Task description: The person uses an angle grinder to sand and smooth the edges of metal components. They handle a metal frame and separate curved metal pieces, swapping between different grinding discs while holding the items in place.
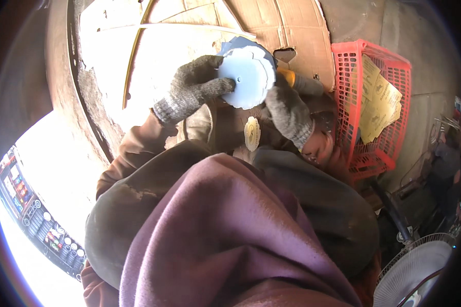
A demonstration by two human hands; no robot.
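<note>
Both my hands wear grey knitted gloves. Between them, above the gap between my knees, are several thin pale-blue discs (246,77) with scalloped edges, overlapping in a loose stack; a small hole shows near the middle of the top one. My left hand (192,89) grips the stack's left edge, one finger or thumb lying across its face. Closed at the lower right edge is my right hand (288,113), its fingertips partly hidden. Darker blue pieces (238,45) stick out behind the stack. Below it lies a small yellowish scalloped piece (251,134).
To the right stands a red plastic basket (358,47) holding yellow printed sheets (379,100). Flattened cardboard (302,25) covers the ground ahead. A yellow-and-grey tool-like object (305,83) lies beyond my right hand. Strips (133,56) cross the bright area at left. A fan (415,271) stands lower right.
</note>
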